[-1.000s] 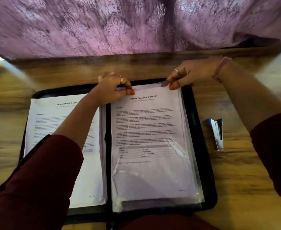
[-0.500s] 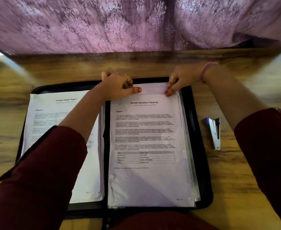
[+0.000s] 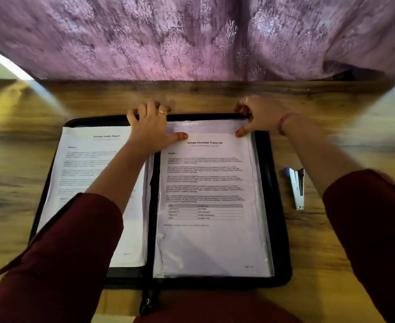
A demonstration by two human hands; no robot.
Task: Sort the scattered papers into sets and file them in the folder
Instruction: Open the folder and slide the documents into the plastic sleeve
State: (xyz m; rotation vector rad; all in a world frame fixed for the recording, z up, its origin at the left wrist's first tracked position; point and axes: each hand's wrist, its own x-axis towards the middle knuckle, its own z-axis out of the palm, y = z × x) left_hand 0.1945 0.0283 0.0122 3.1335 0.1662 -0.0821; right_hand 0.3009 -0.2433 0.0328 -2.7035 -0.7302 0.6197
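Both hands, left (image 3: 151,131) and right (image 3: 258,117), seem to pinch the sleeve (image 3: 215,241) top in the folder (image 3: 278,206), thumbs on the paper (image 3: 206,183), which may crumple if pushed crooked.

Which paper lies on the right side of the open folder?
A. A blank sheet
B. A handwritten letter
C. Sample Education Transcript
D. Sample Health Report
C: the paper on the right half of the folder carries the printed heading "Sample Education Transcript".
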